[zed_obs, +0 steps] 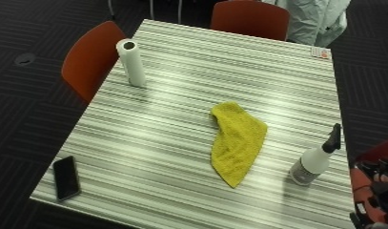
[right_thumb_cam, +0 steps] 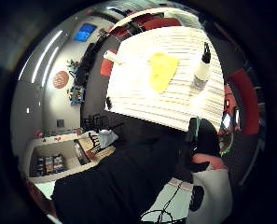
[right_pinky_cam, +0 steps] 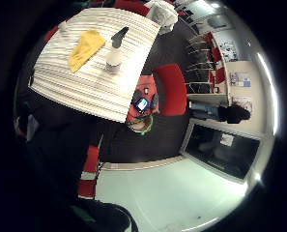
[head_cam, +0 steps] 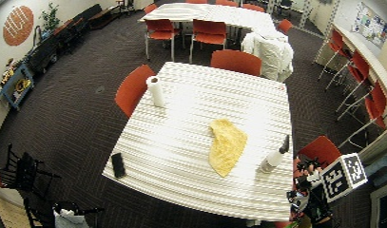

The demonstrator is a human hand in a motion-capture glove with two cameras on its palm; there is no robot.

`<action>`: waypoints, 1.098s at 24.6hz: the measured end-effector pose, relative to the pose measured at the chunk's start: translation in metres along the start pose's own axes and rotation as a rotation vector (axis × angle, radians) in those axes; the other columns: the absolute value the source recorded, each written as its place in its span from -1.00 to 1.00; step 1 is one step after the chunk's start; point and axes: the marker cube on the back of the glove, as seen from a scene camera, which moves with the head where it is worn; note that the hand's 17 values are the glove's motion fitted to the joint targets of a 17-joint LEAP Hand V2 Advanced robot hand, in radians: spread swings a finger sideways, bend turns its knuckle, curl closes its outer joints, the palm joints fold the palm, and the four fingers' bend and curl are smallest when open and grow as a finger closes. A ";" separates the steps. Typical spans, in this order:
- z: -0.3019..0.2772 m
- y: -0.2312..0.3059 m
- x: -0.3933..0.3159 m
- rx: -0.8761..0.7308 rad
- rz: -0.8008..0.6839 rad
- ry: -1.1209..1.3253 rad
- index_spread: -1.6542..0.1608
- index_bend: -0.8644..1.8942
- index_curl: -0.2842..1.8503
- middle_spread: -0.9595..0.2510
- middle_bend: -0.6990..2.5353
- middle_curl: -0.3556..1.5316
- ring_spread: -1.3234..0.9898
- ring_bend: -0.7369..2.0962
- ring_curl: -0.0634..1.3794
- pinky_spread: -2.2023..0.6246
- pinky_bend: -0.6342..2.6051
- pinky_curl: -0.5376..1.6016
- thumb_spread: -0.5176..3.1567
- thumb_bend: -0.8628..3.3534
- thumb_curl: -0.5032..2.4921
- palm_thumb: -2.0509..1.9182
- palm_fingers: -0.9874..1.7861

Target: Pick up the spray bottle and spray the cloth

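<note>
Yellow cloth [zed_obs: 237,143] lies crumpled mid-tabletop [zed_obs: 181,95] in the outside view, and the spray bottle [zed_obs: 313,161] stands upright near the edge, apart from it and untouched; we judge nothing is done yet, with both pickup and spraying left. The bottle looks translucent with a black trigger head. In the wide outside view the bottle [head_cam: 274,156] stands the same way. The palm views show bottle [right_pinky_cam: 115,51] and cloth [right_thumb_cam: 161,70] from afar; we cannot tell the grip's state.

No text, label or number could be read anywhere; a round orange wall sign [head_cam: 17,25] carried only unreadable white marks.
</note>
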 end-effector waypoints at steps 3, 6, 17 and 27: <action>0.002 -0.001 -0.001 -0.006 -0.002 0.007 0.61 -0.18 -0.62 0.62 -0.44 -0.54 0.20 -0.27 -0.79 0.62 -0.44 -0.41 -0.48 -0.38 -0.55 0.38 0.00; 0.004 -0.002 -0.003 -0.010 -0.008 0.008 0.57 -0.19 -0.58 0.63 -0.44 -0.50 0.21 -0.27 -0.74 0.64 -0.44 -0.38 -0.41 -0.38 -0.53 0.40 -0.01; 0.016 -0.011 -0.020 -0.046 -0.059 -0.002 0.50 -0.22 -0.50 0.64 -0.45 -0.41 0.23 -0.28 -0.66 0.66 -0.46 -0.31 -0.27 -0.40 -0.47 0.43 -0.03; 0.024 -0.017 -0.029 -0.070 -0.073 -0.006 0.49 -0.23 -0.46 0.64 -0.46 -0.37 0.24 -0.28 -0.61 0.67 -0.47 -0.27 -0.21 -0.44 -0.43 0.45 -0.03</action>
